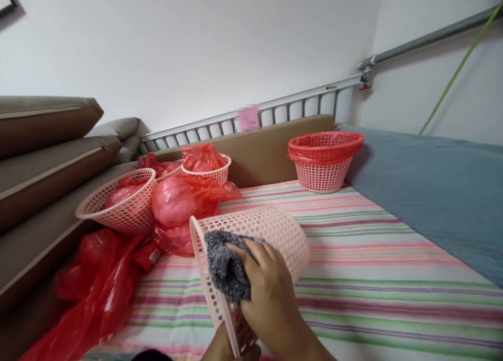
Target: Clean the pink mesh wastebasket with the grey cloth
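Note:
A pale pink perforated plastic basket (255, 219) lies tipped on its side in front of me, its rim facing left. My right hand (267, 277) presses a dark grey fluffy cloth (226, 266) onto the basket's outer wall near the rim. At the bottom of the view, my left hand (223, 348) grips the near part of the basket's rim; some of its fingers are hidden behind the holes and wall. Left of the basket sits a bulging red plastic bag (181, 198).
Pink baskets with red bags inside (133, 206) (223, 167) stand at the left. A basket with a red-lined rim (324, 167) stands at the back right. Red plastic bags (106, 282) lie front left. Stacked cushions (47, 156) border the left, blue-grey bedding (424, 177) the right, over striped cloth (377, 282).

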### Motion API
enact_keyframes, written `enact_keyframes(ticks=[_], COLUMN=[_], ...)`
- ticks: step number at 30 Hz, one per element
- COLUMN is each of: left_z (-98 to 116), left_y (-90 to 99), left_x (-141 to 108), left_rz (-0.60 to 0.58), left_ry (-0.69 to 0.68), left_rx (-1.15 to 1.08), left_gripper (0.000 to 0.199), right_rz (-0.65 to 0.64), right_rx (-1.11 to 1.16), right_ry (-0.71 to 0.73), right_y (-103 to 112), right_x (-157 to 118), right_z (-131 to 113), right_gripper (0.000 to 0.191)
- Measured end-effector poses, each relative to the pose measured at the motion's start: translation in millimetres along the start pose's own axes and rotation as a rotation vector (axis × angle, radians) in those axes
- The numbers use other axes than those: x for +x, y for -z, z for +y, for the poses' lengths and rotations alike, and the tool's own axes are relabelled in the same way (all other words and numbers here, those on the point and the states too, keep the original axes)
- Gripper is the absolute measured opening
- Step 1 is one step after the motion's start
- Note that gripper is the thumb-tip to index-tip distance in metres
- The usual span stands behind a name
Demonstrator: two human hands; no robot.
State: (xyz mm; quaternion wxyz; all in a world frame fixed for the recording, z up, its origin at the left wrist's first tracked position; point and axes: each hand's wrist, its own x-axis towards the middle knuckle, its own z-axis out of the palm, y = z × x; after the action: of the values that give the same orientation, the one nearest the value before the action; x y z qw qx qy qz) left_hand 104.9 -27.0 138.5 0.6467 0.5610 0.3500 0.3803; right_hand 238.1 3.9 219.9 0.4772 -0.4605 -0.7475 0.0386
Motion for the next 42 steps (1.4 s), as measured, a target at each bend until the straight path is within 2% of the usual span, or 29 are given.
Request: enact_keyframes(ticks=[4,8,11,13,15,17,18,20,22,24,28,31,34,38,42], left_z=[-3,-33,-46,-29,6,42,56,67,59,41,12,12,29,53,43], left_y=[3.2,17.7,21.2,14.0,1.5,-11.2,-16.3,-22.3,-22.9,-19.2,-7.9,-4.8,-8.8,-12.7,-7.1], left_x=[4,7,10,11,10,10,10,11,12,11,6,4,6,8,6], left_rz=[-0.136,-0.143,-0.213,-0.235,-0.059,0.139,0.196,0.207,0.162,0.12,0.101,0.068,0.025,0.158,0.22], left_ry=[-0.102,-0.047,-0.117,-0.165,-0.103,-0.074,-0.066,-0.061,-0.063,-0.076,-0.089,-0.083,-0.091,-0.064,-0.064], left_rx=[0.089,0.128,0.042,-0.015,-0.05,-0.042,-0.042,-0.063,-0.087,-0.086,0.025,0.004,-0.13,-0.12,-0.106], left_gripper=[0.065,0.069,0.07,0.072,0.08,0.075,0.072,0.071,0.071,0.068,0.052,0.054,0.071,0.075,0.074], right_rz=[0.026,0.052,0.069,0.07,0.065,0.061,0.059,0.051,0.034,0.006,-0.078,-0.07,-0.034,-0.019,-0.013], right_rx=[-0.174,-0.399,-0.488,-0.505,-0.512,-0.515,-0.514,-0.506,-0.489,-0.457,-0.339,-0.351,-0.404,-0.354,-0.207], right_ry=[-0.132,-0.347,-0.468,-0.484,-0.458,-0.431,-0.43,-0.46,-0.523,-0.617,-0.792,-0.754,-0.597,-0.392,-0.232], right_y=[3,12,18,20,20,18,18,19,21,23,28,28,20,2,-9], right_x=[18,32,34,32,30,29,29,29,29,29,28,28,28,26,17], right_z=[39,96,124,130,128,124,123,125,134,147,169,164,143,106,60], right_gripper=[0.053,0.036,0.034,0.033,0.032,0.032,0.032,0.033,0.03,0.028,0.03,0.029,0.027,0.033,0.049])
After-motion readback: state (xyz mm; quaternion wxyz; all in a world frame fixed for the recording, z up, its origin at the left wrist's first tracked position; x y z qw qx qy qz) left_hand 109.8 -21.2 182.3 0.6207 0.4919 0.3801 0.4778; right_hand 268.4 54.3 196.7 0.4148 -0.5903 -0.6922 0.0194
